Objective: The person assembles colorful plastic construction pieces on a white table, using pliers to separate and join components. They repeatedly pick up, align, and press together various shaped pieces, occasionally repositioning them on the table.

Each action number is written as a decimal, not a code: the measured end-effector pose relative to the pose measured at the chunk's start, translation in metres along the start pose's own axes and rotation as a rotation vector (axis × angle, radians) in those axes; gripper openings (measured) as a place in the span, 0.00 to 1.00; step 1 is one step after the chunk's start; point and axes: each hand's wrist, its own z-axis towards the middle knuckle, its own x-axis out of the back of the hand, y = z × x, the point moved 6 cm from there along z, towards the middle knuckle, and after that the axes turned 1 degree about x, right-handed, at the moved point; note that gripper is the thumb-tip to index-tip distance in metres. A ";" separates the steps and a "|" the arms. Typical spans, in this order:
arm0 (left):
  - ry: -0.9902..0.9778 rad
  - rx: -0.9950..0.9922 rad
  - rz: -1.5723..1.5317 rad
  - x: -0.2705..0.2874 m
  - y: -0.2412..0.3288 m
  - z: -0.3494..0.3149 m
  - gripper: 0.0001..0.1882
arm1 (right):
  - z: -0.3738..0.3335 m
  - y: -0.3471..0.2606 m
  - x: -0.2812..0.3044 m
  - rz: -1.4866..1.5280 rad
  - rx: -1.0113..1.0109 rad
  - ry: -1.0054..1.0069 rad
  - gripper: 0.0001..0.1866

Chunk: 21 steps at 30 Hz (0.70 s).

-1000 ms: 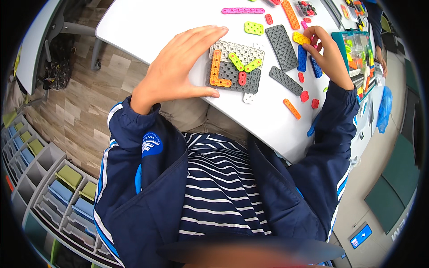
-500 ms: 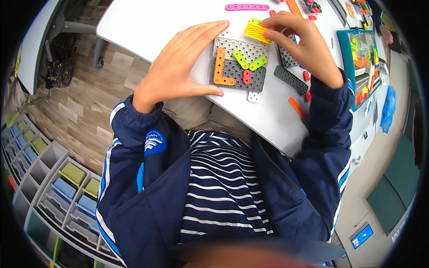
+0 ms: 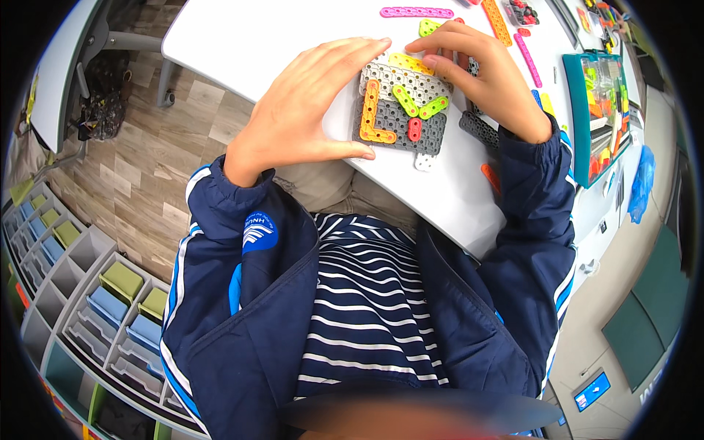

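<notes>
Wood-patterned flooring spreads to the left of a white counter, whose near edge slants across in front of the person. Close to that edge lies a perforated board, pale grey on its far half and dark grey on the near one. An orange L-shaped piece sits on its left side; two lime-green links and a short red link form a Y on the right. A yellow strip lies along its far side, and a white strip pokes out underneath, toward the near edge.

Bare counter stretches to the far left. On the right, room is tighter: a dark grey beam lies near the board, with a teal case well beyond.

The left hand frames the board's left side, fingers and thumb spread wide; whether they touch it cannot be told. Above the yellow strip's right part, the right hand bends its fingers, forefinger and thumb tips slightly apart; whether they pinch the strip is unclear.
</notes>
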 end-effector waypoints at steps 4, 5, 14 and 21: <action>-0.006 -0.013 0.003 0.000 0.000 0.001 0.61 | -0.014 -0.007 0.020 -0.027 0.003 0.073 0.12; -0.014 -0.011 0.012 0.000 0.000 0.001 0.61 | -0.022 -0.006 0.023 -0.041 -0.092 0.051 0.19; -0.096 -0.053 0.009 0.002 0.002 0.000 0.65 | -0.082 -0.046 -0.023 -0.132 -0.052 0.094 0.60; -0.114 -0.034 -0.023 0.008 -0.001 -0.001 0.65 | -0.090 -0.035 -0.030 -0.145 -0.089 0.119 0.61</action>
